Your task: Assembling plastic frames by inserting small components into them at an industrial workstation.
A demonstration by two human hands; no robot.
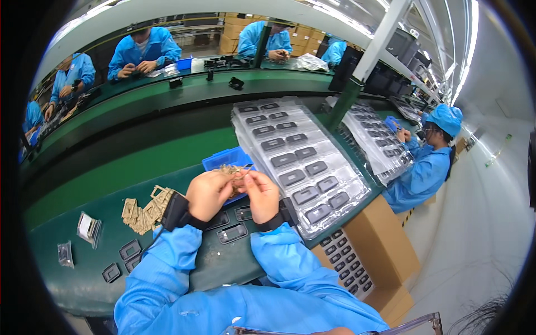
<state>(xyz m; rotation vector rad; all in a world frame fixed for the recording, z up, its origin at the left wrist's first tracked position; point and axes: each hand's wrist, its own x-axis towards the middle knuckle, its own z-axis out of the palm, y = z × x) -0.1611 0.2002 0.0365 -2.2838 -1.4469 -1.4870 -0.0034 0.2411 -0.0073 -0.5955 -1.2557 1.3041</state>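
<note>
My left hand (207,194) and my right hand (261,196) meet over a blue bin (219,160) that holds tan pieces. Both sets of fingertips are pinched together on something small; a dark, thin tip shows above them, but its kind is too small to make out. Just below my wrists, black rectangular plastic housings (232,233) lie on the green table mat (218,265). A loose heap of tan frame-shaped pieces (146,213) is left of my left hand, partly behind the wrist.
A clear blister tray (301,167) of black housings lies to the right, above an open carton (385,245). Plastic bags (88,229) and more black housings (111,272) are at left. One co-worker (424,167) sits at right; others work across the green conveyor (139,164).
</note>
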